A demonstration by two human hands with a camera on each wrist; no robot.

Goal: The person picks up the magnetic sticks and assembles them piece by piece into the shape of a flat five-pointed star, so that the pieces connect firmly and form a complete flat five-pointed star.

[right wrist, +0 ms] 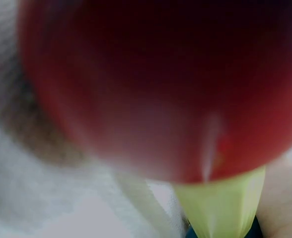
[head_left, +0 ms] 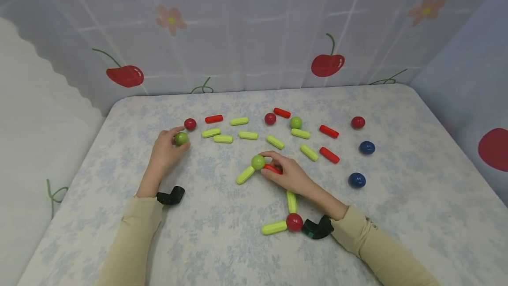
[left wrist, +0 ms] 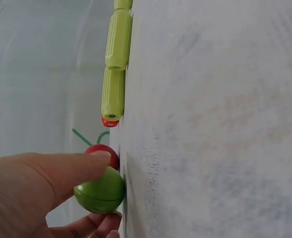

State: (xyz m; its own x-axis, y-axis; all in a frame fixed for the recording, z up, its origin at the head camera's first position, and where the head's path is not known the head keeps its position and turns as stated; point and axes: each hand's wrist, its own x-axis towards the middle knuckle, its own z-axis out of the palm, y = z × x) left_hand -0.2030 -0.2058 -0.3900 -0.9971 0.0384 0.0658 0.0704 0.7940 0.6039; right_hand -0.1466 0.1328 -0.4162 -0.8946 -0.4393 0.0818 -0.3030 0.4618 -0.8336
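On the left of the table my left hand (head_left: pixel 166 148) holds a green ball (head_left: pixel 181 138) between thumb and fingers, close to a red ball (head_left: pixel 190 124). The left wrist view shows the thumb (left wrist: pixel 76 166) over that ball, with fingertips below. My right hand (head_left: pixel 291 173) grips a red rod (head_left: pixel 273 169), whose end meets another green ball (head_left: pixel 258 162) with a yellow-green rod (head_left: pixel 245 174) on it. Under the palm a second yellow-green rod (head_left: pixel 291 202) runs to a red ball (head_left: pixel 294 222), which joins a further yellow-green rod (head_left: pixel 274 227). That red ball (right wrist: pixel 161 99) fills the right wrist view.
Several loose yellow-green rods (head_left: pixel 248 135) and red rods (head_left: pixel 329 131) lie across the far half. Farther right are a red ball (head_left: pixel 358 122) and two blue balls (head_left: pixel 367 148). Black wrist cameras (head_left: pixel 171 196) sit at both cuffs. A printed curtain (head_left: pixel 246 30) hangs behind the table.
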